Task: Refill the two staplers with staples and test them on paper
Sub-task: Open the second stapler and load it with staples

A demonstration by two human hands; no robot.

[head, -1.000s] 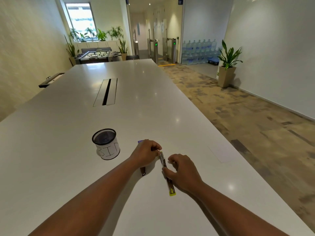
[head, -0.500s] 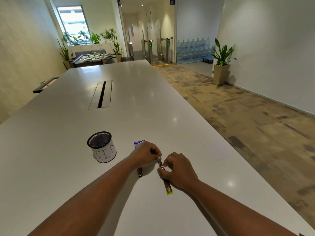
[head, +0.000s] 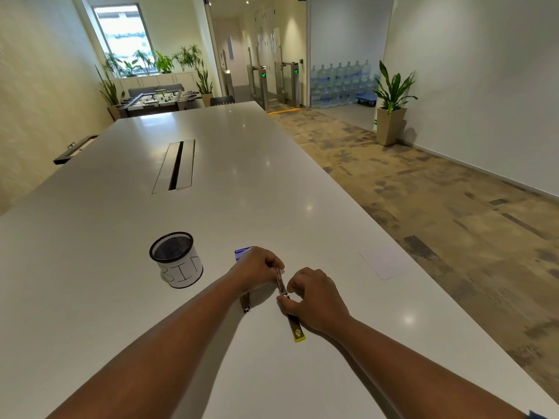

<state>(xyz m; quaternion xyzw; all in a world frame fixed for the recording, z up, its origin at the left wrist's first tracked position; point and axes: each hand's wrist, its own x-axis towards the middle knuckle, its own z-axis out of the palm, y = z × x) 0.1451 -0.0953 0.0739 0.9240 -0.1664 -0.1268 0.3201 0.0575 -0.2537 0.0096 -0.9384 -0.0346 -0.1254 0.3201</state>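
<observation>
**My two hands on a stapler at a long white table**

I stand at one end of a long, glossy white table point(head: 230, 182) that runs away from me into a bright office space. On the far left is a cream wall, and beyond the table's end a window with potted plants point(head: 151, 63) and a foosball table point(head: 157, 101).

A dark cable slot point(head: 177, 164) is set into the table's middle. Nearer me, to the left, stands a black mesh cup point(head: 177, 260) wrapped in white paper lettered "BIN".

Just right of it, a small blue staple box point(head: 242, 253) peeks out behind my left hand point(head: 257, 269). That hand's fingers are curled and pinch the far end of a slim dark stapler point(head: 287, 303) with a yellow tip, which lies on the table pointing toward me. Under my left wrist a second dark object point(head: 245, 303) lies partly hidden; I cannot tell what it is.

My right hand point(head: 317, 297) curls over the stapler's middle, thumb and fingertips pinching it.

Further right, a white sheet of paper point(head: 384, 263) lies flat near the table's edge. Beyond are patterned brown carpet, stacked water bottles point(head: 341, 84), a potted plant point(head: 391, 101) and a white wall.
</observation>
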